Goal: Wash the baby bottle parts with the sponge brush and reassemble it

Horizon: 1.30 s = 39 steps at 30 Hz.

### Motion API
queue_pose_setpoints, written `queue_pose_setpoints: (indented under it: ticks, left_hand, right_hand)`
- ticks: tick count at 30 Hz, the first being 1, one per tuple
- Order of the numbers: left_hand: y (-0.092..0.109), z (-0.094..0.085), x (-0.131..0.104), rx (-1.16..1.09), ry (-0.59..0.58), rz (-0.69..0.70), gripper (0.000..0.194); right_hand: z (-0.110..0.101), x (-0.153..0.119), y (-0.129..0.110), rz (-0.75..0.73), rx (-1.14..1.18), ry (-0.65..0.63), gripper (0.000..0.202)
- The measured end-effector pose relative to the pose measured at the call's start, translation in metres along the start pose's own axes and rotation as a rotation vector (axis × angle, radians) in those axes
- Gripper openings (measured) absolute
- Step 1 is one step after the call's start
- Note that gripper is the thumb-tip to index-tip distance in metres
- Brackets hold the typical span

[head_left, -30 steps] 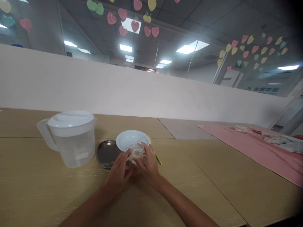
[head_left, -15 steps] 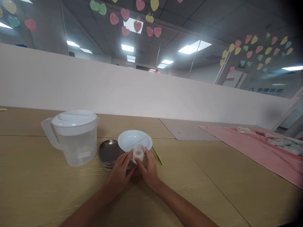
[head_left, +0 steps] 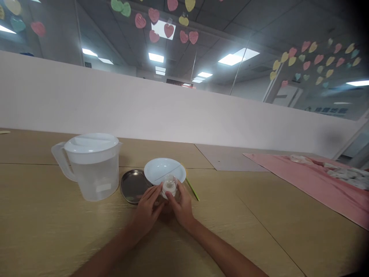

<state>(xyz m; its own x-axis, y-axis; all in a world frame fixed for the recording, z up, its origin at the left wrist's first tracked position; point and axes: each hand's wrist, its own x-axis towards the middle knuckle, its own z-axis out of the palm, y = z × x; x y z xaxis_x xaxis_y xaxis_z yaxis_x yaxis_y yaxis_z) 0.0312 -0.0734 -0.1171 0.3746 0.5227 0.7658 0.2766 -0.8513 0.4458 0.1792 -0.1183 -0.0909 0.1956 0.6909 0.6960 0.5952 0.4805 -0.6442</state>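
Both hands close around what looks like a baby bottle, with a clear domed top and a white collar. My left hand grips it from the left side, fingers bent around it. On the other side, my right hand holds it with the thumb pressed near the collar. The bottle's lower part is hidden by my fingers. Just behind it lies a white oval bowl with a thin line across its inside. A round metal dish sits beside my left hand.
A translucent lidded pitcher stands on the left of the wooden table. Right of the bowl lies a thin green stick. A pink cloth with crumpled plastic on it covers the far right. A white low wall runs behind.
The whole view has shifted very slightly. Both hands keep their hold on the bottle with hardly any visible movement.
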Motion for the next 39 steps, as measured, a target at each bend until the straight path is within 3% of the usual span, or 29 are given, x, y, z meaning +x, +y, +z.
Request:
queue_pose_setpoints:
  ticks: [13, 39]
  left_hand:
    - [0.0, -0.001, 0.001, 0.001, 0.019, 0.027, 0.046]
    - [0.002, 0.002, -0.002, -0.11, -0.108, -0.166, 0.045]
  right_hand:
    - [0.002, -0.002, 0.0, 0.007, -0.036, 0.023, 0.043]
    - [-0.005, 0.009, -0.004, 0.002, -0.091, -0.017, 0.039]
